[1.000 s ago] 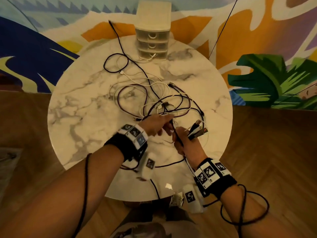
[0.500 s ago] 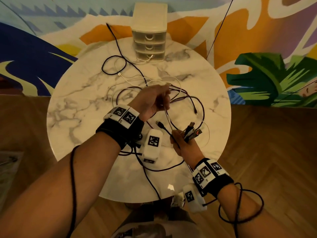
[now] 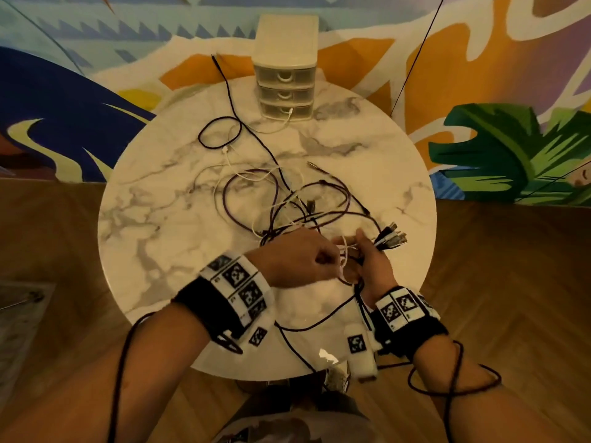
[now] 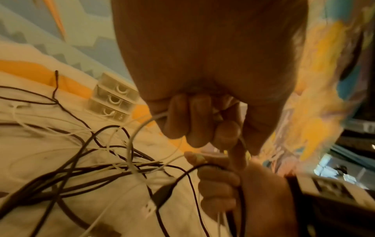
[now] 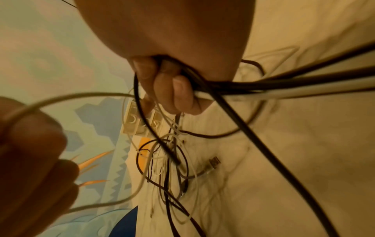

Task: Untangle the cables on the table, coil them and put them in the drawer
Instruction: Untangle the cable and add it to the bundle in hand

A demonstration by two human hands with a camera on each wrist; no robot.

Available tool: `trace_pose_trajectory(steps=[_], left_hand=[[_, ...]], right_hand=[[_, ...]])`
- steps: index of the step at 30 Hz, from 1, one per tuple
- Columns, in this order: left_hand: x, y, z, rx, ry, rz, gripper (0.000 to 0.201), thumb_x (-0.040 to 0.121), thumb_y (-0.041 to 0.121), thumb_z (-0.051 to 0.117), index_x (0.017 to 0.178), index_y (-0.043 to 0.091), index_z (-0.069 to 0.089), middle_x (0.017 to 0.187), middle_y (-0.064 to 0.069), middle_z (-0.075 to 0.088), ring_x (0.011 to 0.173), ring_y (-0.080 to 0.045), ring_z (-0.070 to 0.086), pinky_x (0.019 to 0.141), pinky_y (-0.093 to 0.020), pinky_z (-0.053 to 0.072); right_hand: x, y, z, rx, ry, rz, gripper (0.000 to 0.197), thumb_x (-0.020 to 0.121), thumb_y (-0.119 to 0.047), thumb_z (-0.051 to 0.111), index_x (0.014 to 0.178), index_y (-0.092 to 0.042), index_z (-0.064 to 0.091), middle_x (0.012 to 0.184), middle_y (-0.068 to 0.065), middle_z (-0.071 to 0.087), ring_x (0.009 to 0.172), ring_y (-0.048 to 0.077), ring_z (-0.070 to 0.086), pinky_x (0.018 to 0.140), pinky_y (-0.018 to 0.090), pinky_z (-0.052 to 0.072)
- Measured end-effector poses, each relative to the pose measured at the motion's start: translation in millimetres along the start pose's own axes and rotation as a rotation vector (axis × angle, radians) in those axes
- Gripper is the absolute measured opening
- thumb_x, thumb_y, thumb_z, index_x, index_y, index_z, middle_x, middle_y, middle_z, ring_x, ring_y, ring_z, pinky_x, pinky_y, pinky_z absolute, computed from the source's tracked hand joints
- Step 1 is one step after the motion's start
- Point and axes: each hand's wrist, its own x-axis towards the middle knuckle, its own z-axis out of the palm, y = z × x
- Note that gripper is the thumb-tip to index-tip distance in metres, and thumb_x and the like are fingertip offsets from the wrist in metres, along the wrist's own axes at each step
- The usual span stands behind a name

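Observation:
A tangle of dark and white cables [image 3: 287, 206] lies on the round marble table [image 3: 153, 225]. My right hand [image 3: 367, 263] grips a bunch of cables [image 5: 263, 86], and their plug ends [image 3: 391, 239] stick out to the right of it. My left hand [image 3: 307, 260] is right beside it, its curled fingers [image 4: 194, 121] holding a white cable [image 4: 142, 126]. The small white drawer unit [image 3: 285, 68] stands at the table's far edge with its three drawers closed. A white cable end [image 3: 289, 111] hangs at the lowest drawer.
A black cable loop [image 3: 220, 135] lies on the far left part of the table, its end running off the back edge. The painted wall rises behind the table. Wooden floor [image 3: 511, 282] surrounds it. Black wires trail from both wristbands.
My left hand, lifted over the table's middle half a second ago, has come back down beside my right hand. The right hand stayed near the front right, still holding the plug ends.

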Motion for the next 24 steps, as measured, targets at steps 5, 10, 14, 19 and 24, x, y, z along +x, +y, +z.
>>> trace_pose_trajectory(steps=[5,10,14,19,24], left_hand=[[0,-9,18,0.059,-0.183,-0.027,0.014,0.084,0.023,0.059,0.075,0.016,0.066,0.062,0.011,0.055,0.058,-0.003,0.05,0.062,-0.026,0.042],[19,-33,18,-0.611,0.105,-0.398,0.039,0.098,0.029,0.039,0.083,0.008,0.067,0.069,-0.006,0.063,0.053,-0.015,0.05,0.044,-0.024,0.036],[43,-29,15,-0.918,0.156,-0.623,0.026,0.093,0.031,0.054,0.083,0.008,0.062,0.073,-0.006,0.062,0.05,-0.01,0.041,0.04,-0.019,0.029],[60,-19,-14,-1.234,0.432,-0.633,0.014,0.087,0.007,0.058,0.074,0.002,0.061,0.053,-0.003,0.053,0.047,-0.011,0.039,0.039,-0.017,0.035],[61,-13,-28,-0.928,0.492,-0.524,0.019,0.094,0.015,0.052,0.079,0.008,0.062,0.041,0.003,0.04,0.041,-0.013,0.035,0.039,-0.018,0.032]], right_hand=[[-7,-5,6,-0.071,-0.034,0.028,0.035,0.098,-0.029,0.045,0.071,-0.01,0.056,0.044,-0.001,0.037,0.033,0.01,0.029,0.035,0.018,0.02],[-16,0,10,-0.136,-0.058,-0.093,0.034,0.099,-0.026,0.044,0.066,-0.016,0.043,0.046,-0.004,0.034,0.037,0.01,0.027,0.037,0.02,0.022],[-24,11,12,-0.371,-0.141,-0.16,0.037,0.099,-0.033,0.044,0.066,-0.016,0.043,0.05,0.0,0.033,0.044,0.012,0.026,0.044,0.023,0.021],[-32,12,13,-0.439,-0.21,-0.229,0.036,0.1,-0.024,0.042,0.065,-0.019,0.041,0.048,-0.012,0.037,0.042,0.003,0.032,0.044,0.017,0.028],[-37,24,13,-0.354,-0.268,-0.139,0.036,0.098,-0.025,0.048,0.062,-0.017,0.046,0.047,-0.011,0.037,0.041,0.003,0.029,0.043,0.014,0.025]])
